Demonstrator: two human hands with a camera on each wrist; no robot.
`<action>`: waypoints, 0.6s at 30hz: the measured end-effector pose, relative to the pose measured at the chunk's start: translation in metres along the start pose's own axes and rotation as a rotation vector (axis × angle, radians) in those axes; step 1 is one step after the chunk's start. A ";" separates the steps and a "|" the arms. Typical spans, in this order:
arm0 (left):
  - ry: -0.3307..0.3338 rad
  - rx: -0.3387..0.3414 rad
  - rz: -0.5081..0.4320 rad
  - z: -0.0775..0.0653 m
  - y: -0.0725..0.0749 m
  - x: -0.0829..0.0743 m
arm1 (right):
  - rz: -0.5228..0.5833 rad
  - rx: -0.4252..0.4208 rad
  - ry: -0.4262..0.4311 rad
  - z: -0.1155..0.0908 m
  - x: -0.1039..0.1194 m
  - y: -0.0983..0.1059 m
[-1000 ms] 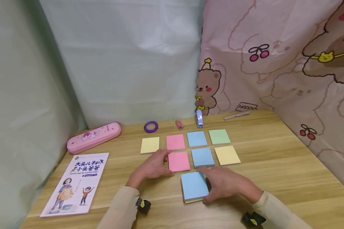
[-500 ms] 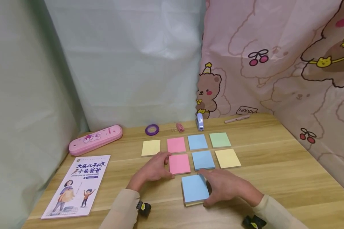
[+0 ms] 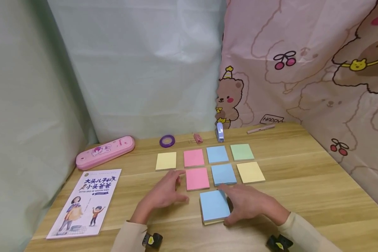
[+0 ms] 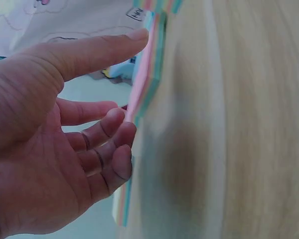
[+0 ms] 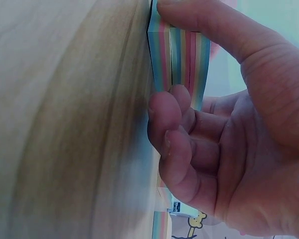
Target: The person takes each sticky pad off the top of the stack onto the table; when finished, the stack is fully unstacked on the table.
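My right hand (image 3: pixel 250 203) holds a stack of sticky note pads (image 3: pixel 213 205) by its right side, thumb at the near corner and index finger at the far one. The stack has a blue top; its striped, many-coloured edges (image 5: pixel 182 57) show in the right wrist view. My left hand (image 3: pixel 162 191) is held with thumb and fingers spread and nothing between them. It is just left of the front pink sticky note pad (image 3: pixel 197 179). Behind the stack lies a blue sticky note pad (image 3: pixel 223 174), with a yellow pad (image 3: pixel 251 172) to its right.
A back row has yellow (image 3: pixel 166 161), pink (image 3: pixel 193 158), blue (image 3: pixel 217 154) and green (image 3: pixel 242 152) pads. Behind them are purple tape (image 3: pixel 167 141), a pink binder clip (image 3: pixel 197 138), a stapler (image 3: pixel 219 132) and a pen (image 3: pixel 261 128). A pencil case (image 3: pixel 105 152) and booklet (image 3: pixel 85 203) lie left.
My left hand has come off the front pink pad, moving slightly left and toward me with its fingers apart. The right hand and the blue-topped stack have stayed in place.
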State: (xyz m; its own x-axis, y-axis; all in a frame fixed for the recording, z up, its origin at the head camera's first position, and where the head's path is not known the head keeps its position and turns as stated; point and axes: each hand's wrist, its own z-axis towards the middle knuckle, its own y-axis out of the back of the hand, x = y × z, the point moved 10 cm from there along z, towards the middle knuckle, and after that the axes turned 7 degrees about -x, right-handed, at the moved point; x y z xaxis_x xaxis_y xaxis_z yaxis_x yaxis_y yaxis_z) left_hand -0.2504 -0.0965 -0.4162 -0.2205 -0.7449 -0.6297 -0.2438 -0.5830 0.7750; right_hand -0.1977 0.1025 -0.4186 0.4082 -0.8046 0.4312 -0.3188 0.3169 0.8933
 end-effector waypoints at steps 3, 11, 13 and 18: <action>-0.028 0.010 -0.003 -0.007 -0.001 -0.010 | -0.004 -0.002 0.002 0.000 0.000 0.000; -0.140 0.061 0.008 -0.024 -0.021 -0.041 | -0.014 -0.011 0.011 0.001 0.000 0.000; -0.148 0.063 0.011 -0.027 -0.024 -0.046 | -0.014 -0.014 0.013 0.001 0.000 0.000; -0.139 0.096 0.032 -0.031 -0.033 -0.054 | -0.013 -0.016 0.019 0.002 0.001 0.001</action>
State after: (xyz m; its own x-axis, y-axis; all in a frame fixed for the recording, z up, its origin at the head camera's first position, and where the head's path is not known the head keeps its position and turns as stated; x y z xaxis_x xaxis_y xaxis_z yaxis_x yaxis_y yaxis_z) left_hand -0.2013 -0.0471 -0.4068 -0.3565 -0.7070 -0.6108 -0.3217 -0.5209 0.7907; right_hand -0.1991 0.1013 -0.4178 0.4287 -0.7992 0.4214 -0.2992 0.3145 0.9009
